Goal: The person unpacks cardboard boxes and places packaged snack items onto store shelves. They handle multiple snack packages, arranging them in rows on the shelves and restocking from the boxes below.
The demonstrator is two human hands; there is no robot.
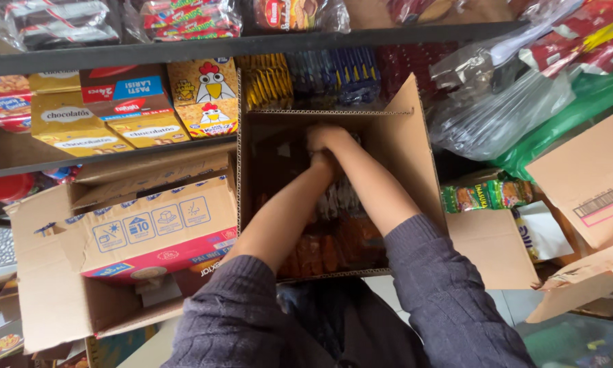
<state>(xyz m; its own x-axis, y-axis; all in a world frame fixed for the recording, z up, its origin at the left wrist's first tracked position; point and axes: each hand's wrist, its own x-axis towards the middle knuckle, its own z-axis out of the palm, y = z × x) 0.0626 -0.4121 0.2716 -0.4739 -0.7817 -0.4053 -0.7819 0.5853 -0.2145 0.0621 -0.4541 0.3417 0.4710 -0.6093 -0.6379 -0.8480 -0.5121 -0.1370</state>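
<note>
Grey-sleeved arms reach into the open brown cardboard box (pixel 402 146); left hand (pixel 323 163) and right hand (pixel 323 136) meet above its dark snack packets (pixel 333 238), grip state hidden.

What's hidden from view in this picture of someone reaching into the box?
- Head view: the left hand and right hand overlap deep in the open cardboard box, so what they grasp, if anything, cannot be told.
- The packets in the box are dark and partly covered by the forearms.
- The top-shelf goods are cut off by the upper edge.
- The fingers are blurred.
</note>
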